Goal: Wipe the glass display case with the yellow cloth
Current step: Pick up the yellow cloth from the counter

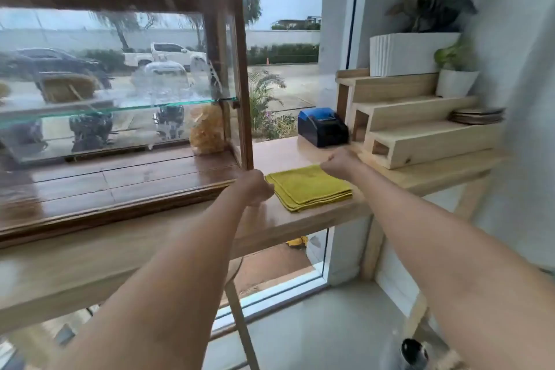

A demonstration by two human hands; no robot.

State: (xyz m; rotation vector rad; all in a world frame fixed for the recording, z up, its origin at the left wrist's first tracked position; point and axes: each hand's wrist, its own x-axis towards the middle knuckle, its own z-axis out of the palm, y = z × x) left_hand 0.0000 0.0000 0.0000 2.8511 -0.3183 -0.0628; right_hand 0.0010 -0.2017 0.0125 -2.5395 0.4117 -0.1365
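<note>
The glass display case [120, 75] with a dark wooden frame stands on the left of the wooden counter [300, 222]; its glass looks smeared, and it holds a glass shelf and a bag of snacks [207, 132]. A folded yellow cloth [309, 188] lies flat on the counter just right of the case. My left hand [255, 188] is a closed fist at the cloth's left edge, by the case's front right corner. My right hand [339, 164] is a closed fist over the cloth's far right corner. Neither hand visibly grips the cloth.
A blue and black receipt printer [322, 126] sits behind the cloth. To its right stands a stepped light-wood shelf [420, 126] with white planters [411, 52] and stacked coasters [477, 116]. A window behind the counter shows a street with cars.
</note>
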